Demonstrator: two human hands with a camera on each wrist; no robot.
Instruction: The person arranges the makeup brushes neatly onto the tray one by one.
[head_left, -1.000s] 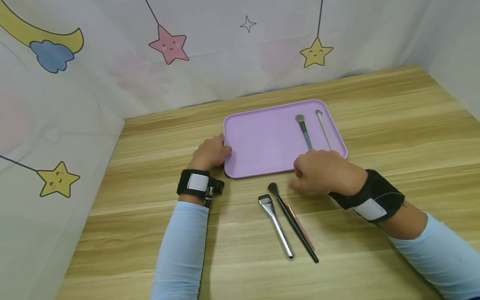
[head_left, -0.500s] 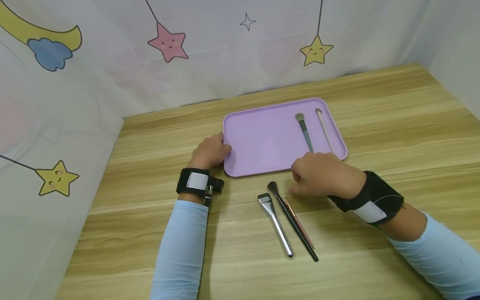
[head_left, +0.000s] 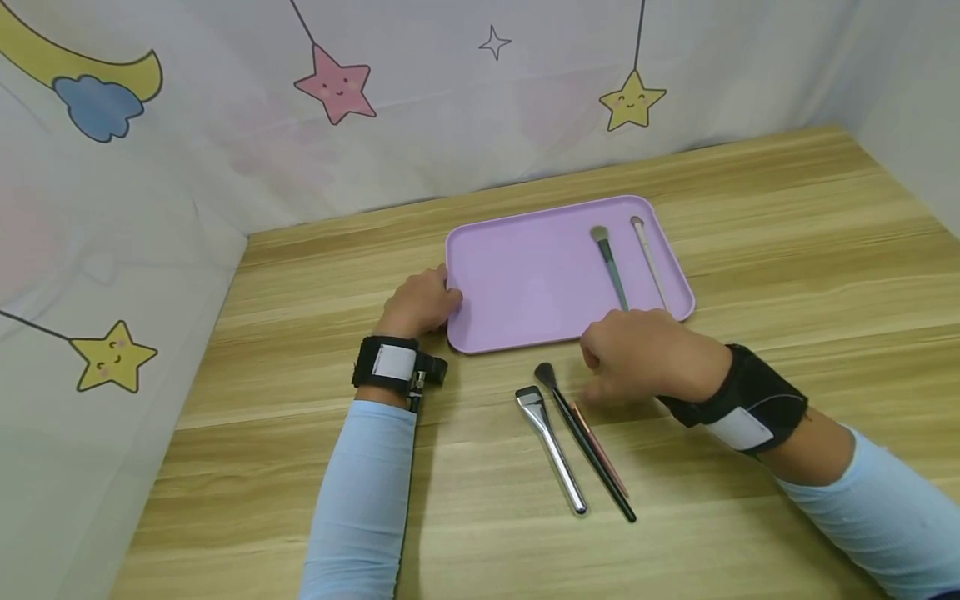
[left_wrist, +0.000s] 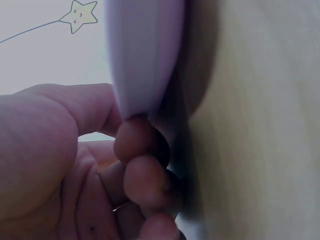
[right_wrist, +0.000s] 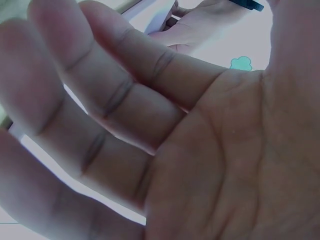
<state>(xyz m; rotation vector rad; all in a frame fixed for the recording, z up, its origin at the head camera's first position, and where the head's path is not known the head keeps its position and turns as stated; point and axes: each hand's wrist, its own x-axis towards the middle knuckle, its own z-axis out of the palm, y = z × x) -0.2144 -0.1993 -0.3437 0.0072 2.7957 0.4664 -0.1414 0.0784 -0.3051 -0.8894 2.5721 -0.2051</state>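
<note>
My left hand (head_left: 420, 304) grips the left edge of a lilac tray (head_left: 532, 275); in the left wrist view the tray's rim (left_wrist: 140, 55) sits between thumb and curled fingers. Over the tray's near right edge is my right hand (head_left: 648, 354), its loosely bent fingers and palm (right_wrist: 200, 140) holding nothing. Its fingertips come close to a thin copper makeup brush (head_left: 604, 456) on the table. That one lies alongside a black makeup brush (head_left: 588, 444), with a silver flat-headed brush (head_left: 557, 460) to the left. On the tray's right side lie a green brush (head_left: 612, 264) and a thin white brush (head_left: 649, 256), handle ends partly hidden behind the right hand.
Everything stands on a wood-grain table (head_left: 787, 250). A white curtain (head_left: 450, 108) printed with stars rises behind its far edge, and another white cloth panel (head_left: 112, 467) borders the left side.
The right hand has drawn slightly back toward the near side, uncovering more of the green and white brush handles. The left hand and the tray have stayed put.
</note>
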